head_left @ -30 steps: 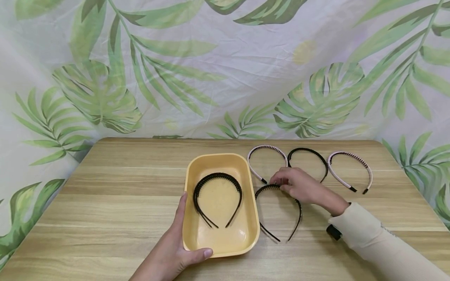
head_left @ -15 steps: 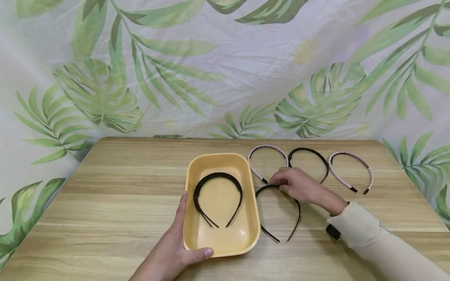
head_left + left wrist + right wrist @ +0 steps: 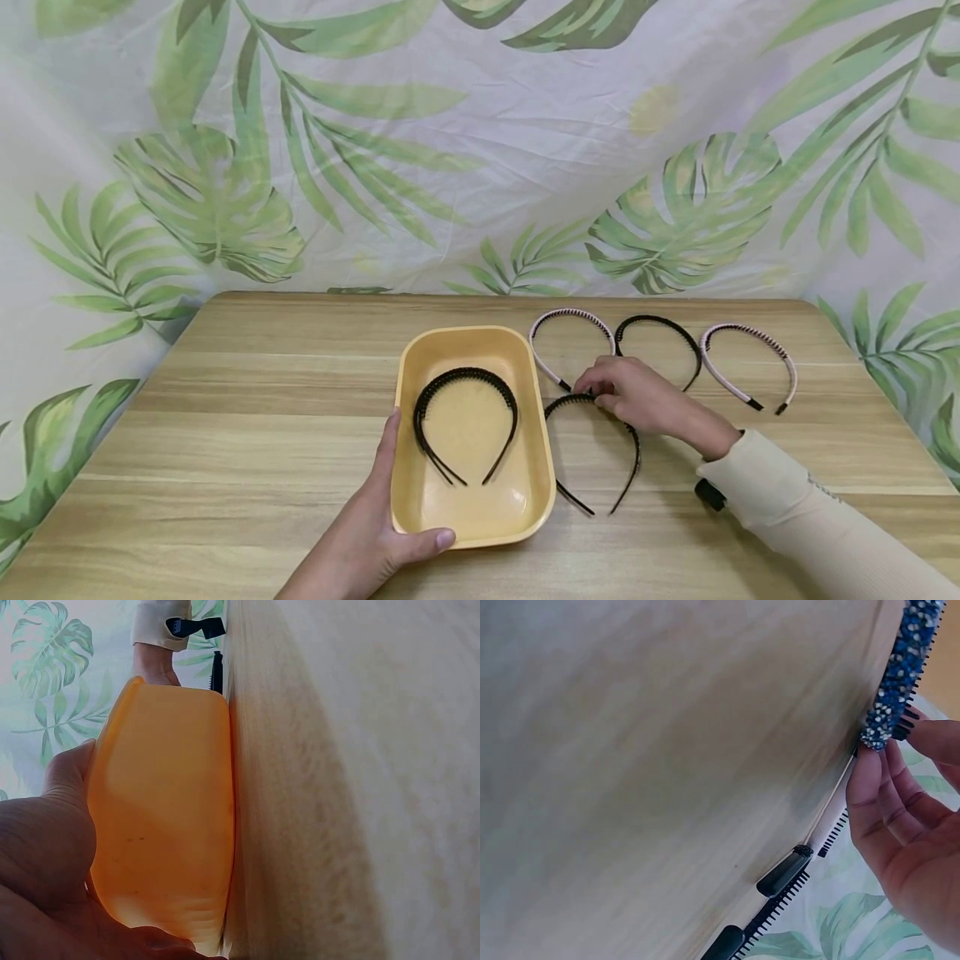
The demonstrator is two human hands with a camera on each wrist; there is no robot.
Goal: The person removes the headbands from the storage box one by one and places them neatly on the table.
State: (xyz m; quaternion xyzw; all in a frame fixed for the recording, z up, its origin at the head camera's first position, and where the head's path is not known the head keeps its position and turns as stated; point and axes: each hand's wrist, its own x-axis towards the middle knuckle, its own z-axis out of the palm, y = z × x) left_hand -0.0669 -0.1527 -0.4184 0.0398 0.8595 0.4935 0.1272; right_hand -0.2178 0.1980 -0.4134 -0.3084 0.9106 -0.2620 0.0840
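My left hand (image 3: 367, 517) grips the near left corner of a yellow plastic tray (image 3: 480, 523), its thumb lying over the front rim. Inside the tray, black toothed headbands (image 3: 468, 374) lie nested together, tips toward me. Just right of the tray, my right hand (image 3: 641, 397) pinches the top of another dark headband (image 3: 564, 403) between thumb and fingers. Blue and silver sparkle covers this headband (image 3: 901, 671) in the right wrist view, with comb teeth along its inner side. Its left leg passes partly behind the tray.
Behind the right hand, a pink headband (image 3: 572, 313), a black one (image 3: 654, 319) and a second pink one (image 3: 792, 379) stand in a row on the wooden table (image 3: 247, 467). A leaf-print cloth (image 3: 420, 167) hangs at the table's back edge.
The lower ends of the pinched headband have shifted slightly left. Both hands and the tray are almost still.
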